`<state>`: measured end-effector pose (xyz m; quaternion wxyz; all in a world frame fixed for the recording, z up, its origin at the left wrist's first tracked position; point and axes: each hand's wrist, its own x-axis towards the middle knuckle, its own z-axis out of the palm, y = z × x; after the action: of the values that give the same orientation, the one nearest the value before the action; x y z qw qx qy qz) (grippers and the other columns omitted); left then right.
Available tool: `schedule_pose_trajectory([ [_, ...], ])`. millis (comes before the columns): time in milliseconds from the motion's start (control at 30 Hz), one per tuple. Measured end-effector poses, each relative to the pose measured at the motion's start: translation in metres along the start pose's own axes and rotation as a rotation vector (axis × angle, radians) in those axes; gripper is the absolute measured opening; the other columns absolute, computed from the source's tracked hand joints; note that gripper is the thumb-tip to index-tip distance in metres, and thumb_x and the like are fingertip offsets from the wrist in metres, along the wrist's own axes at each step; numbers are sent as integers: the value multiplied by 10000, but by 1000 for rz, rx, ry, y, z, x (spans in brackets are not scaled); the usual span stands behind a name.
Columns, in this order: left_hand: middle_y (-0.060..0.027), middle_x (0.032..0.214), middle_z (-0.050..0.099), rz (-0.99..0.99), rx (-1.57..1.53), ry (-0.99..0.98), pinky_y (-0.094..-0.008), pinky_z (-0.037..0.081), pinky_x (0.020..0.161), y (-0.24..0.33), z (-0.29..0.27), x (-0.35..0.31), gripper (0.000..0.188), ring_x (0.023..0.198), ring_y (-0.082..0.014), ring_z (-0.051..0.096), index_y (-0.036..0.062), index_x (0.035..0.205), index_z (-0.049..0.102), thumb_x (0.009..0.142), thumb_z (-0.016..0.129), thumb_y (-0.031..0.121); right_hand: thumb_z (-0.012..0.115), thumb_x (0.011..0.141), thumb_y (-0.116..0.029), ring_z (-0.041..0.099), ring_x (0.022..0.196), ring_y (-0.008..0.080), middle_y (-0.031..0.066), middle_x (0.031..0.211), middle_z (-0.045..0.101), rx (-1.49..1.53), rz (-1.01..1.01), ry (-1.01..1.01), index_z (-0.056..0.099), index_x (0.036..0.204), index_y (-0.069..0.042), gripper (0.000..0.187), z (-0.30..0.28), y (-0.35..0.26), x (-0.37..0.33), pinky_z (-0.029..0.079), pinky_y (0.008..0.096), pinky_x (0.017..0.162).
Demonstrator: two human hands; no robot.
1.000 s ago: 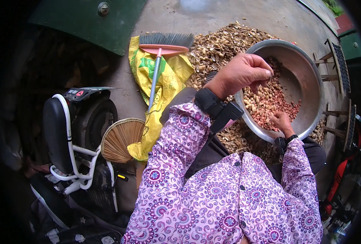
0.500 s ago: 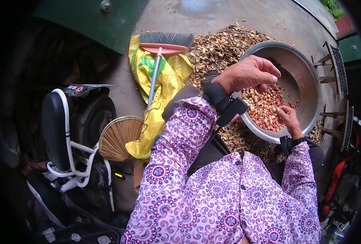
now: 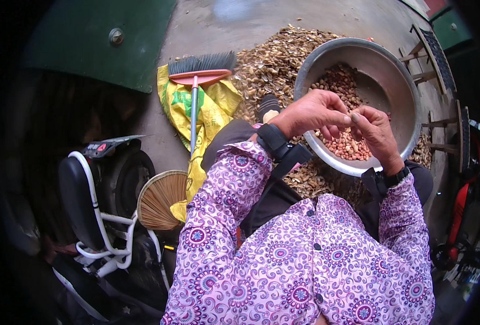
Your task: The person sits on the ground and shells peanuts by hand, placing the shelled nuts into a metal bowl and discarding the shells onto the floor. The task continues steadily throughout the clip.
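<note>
A large metal basin (image 3: 397, 81) holds shelled peanuts (image 3: 344, 84) on its near side. Over the basin's near rim my left hand (image 3: 311, 112) and my right hand (image 3: 376, 132) meet, fingertips pinched together on a small peanut pod that is mostly hidden by the fingers. Both wrists wear black bands, and my sleeves are purple with a floral print. A heap of empty peanut shells (image 3: 272, 65) lies on the ground around and under the basin.
A broom (image 3: 199, 76) lies across a yellow sack (image 3: 207, 116) to the left of the shells. A round woven fan (image 3: 161, 200) rests near a black seat with white tubing (image 3: 88, 211). Wooden frames (image 3: 440, 59) stand at the right.
My left hand has come back from inside the basin toward me, and my right hand has risen to meet it at the near rim.
</note>
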<state>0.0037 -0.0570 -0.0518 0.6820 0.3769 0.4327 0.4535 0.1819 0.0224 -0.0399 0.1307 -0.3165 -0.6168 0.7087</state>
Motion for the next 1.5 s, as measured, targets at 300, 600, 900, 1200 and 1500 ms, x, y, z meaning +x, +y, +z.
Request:
schedule_pose_trajectory([
  [300, -44, 659, 589, 16, -150, 82, -193, 453, 511, 4, -1, 4, 137, 549, -99, 563, 16, 813, 562, 741, 646, 98, 534, 855, -202, 499, 612, 41, 2, 713, 563, 205, -78, -41, 584, 877, -15, 194, -8, -1, 5, 424, 178, 575],
  [600, -46, 688, 583, -39, -9, 203, -223, 428, 554, 4, 14, 21, 191, 578, -107, 541, 4, 798, 590, 693, 698, 121, 549, 845, -234, 465, 552, 25, -32, 626, 524, -32, -27, -93, 618, 793, -18, 233, -33, 2, 12, 394, 166, 508],
  [900, -48, 692, 592, -181, -67, 111, -208, 433, 526, 0, 29, 48, 142, 561, -99, 546, 4, 837, 587, 721, 637, 70, 524, 825, -119, 454, 557, 40, -18, 588, 522, -190, -156, 24, 607, 757, -3, 159, -55, 1, -3, 372, 217, 495],
  [1200, -43, 695, 591, -204, -85, 31, -231, 458, 566, 0, 55, 69, 152, 585, -118, 566, 12, 830, 572, 687, 622, 14, 460, 887, -321, 505, 550, 35, 2, 648, 547, 31, -45, 127, 563, 800, 6, 354, -83, 18, -24, 422, 164, 496],
  [1500, -51, 712, 594, -266, -24, -1, -226, 454, 566, -1, 65, 78, 175, 582, -118, 562, 0, 854, 567, 686, 615, 9, 540, 832, -231, 466, 564, 51, -16, 590, 517, -225, -91, 118, 611, 733, -25, 239, -87, 21, -36, 379, 222, 508],
])
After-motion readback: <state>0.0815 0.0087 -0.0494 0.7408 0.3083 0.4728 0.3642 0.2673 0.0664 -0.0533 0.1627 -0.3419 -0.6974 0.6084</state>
